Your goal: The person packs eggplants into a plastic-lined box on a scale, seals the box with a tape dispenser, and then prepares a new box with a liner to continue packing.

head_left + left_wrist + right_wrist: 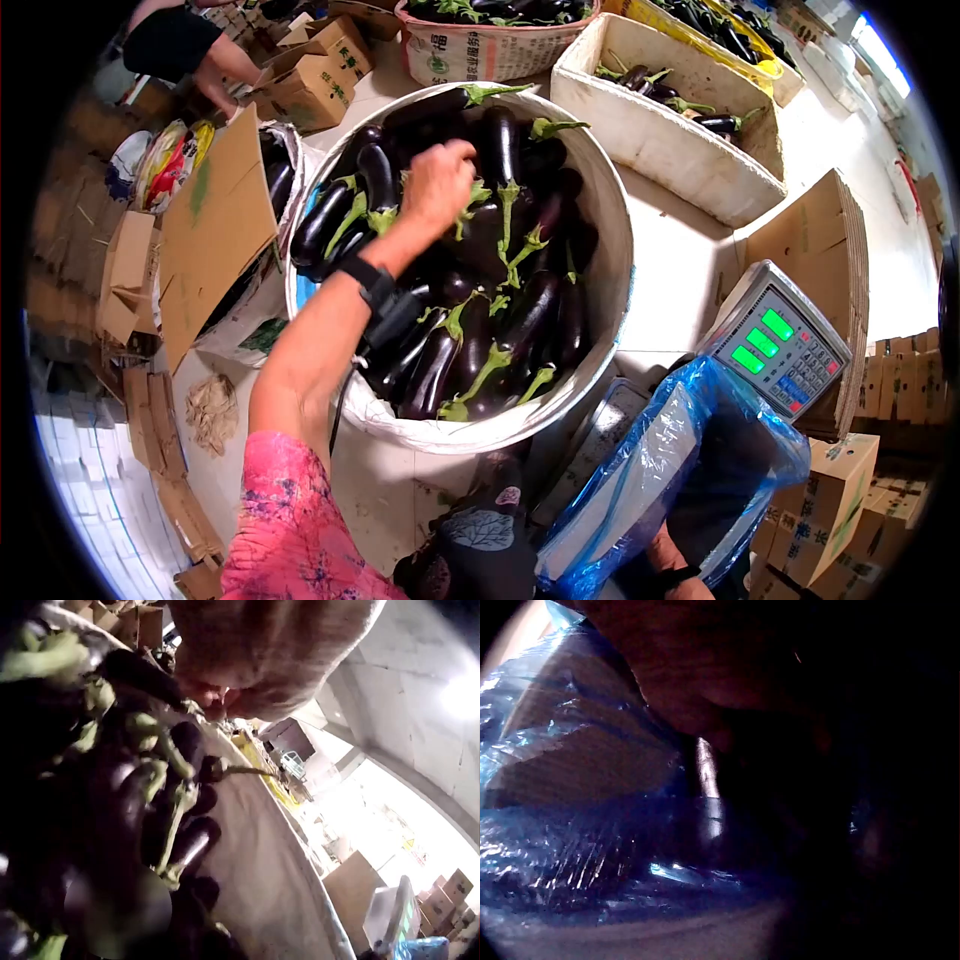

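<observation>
Nearest, at the bottom of the head view, your right hand (705,682) sits in the blue bag (640,470). Its grip is hidden, so I cannot tell whether it holds the plastic. Just beside the bag stands a scale (778,345). Beyond, your left hand (437,185) reaches into the white tub (612,250), fingers curled on one eggplant (139,673) atop the pile. Probably best to hold it near the firm cap and lift straight up, so neighbours don't roll. Farthest, a foam crate (660,140) holds more eggplants.
</observation>
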`<state>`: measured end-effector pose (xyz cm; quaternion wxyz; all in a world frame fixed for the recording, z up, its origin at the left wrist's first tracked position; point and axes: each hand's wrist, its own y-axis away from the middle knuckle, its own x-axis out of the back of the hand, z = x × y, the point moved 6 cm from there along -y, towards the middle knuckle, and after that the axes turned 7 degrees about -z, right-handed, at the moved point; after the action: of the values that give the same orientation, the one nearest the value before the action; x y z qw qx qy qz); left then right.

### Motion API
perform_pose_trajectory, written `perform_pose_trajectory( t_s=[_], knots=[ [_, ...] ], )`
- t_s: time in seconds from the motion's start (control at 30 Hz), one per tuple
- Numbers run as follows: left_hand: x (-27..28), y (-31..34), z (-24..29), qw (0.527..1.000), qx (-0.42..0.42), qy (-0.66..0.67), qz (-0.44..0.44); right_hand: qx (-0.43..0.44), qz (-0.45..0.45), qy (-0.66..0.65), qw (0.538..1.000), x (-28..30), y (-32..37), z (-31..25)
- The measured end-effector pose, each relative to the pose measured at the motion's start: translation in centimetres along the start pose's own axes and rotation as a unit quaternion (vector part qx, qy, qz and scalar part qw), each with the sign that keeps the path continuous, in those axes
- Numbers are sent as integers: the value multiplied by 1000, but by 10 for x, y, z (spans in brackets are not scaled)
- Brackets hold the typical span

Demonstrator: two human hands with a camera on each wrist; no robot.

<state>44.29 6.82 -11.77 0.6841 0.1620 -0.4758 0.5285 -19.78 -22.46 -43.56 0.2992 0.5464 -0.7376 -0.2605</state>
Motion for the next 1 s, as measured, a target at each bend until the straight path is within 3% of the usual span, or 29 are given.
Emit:
perform_pose_trajectory(
  t_s=[0.1, 0.17, 0.23, 0.3, 0.37, 0.47, 0.57, 0.6, 0.7, 0.73, 0.77, 0.8, 0.9, 0.93, 0.97, 1.0],
  knots=[
    [18, -45, -14, 998, 17, -38, 41, -17, 2, 2, 1000, -2, 1, 3],
    [-4, -65, -44, 991, 82, -26, -105, -27, 2, 3, 1000, -3, 0, 2],
    [-32, -55, -73, 977, 54, -144, -147, -33, 2, 5, 999, -2, -1, 2],
    [-38, -20, -71, 975, 98, -170, -104, -39, 3, 6, 999, -2, -2, 3],
    [-32, 6, -58, 981, 57, -184, -29, -42, 3, 7, 999, -2, -4, 3],
    [-34, 15, -60, 966, 12, -232, -113, -40, 4, 14, 999, -1, -5, 5],
    [-19, 16, -43, 954, 92, -230, -170, -27, 3, 20, 999, -3, -8, 6],
    [-15, 19, -39, 957, 84, -218, -170, -23, 6, 23, 999, -3, -6, 7],
    [-6, 32, -44, 975, 111, -150, -124, -1, 12, 39, 999, -2, -5, 8],
    [5, 47, -38, 925, 277, 172, -193, 5, 15, 46, 999, -2, -4, 10],
    [5, 56, -46, 874, 263, 364, -183, 11, 19, 60, 998, 1, -2, 10],
    [17, 70, -40, 820, 270, 474, -175, 17, 24, 85, 996, 2, -2, 13],
    [59, 117, -17, 733, 244, 608, -184, 55, 50, 226, 971, 12, -6, 24],
    [70, 131, -8, 714, 240, 630, -189, 10, 35, 337, 941, 5, 15, -50],
    [79, 144, 1, 693, 238, 652, -196, -57, 31, 342, 937, 1, 39, -120],
    [85, 155, 10, 681, 230, 661, -215, -57, 71, 404, 910, -4, 65, -191]
  ],
)
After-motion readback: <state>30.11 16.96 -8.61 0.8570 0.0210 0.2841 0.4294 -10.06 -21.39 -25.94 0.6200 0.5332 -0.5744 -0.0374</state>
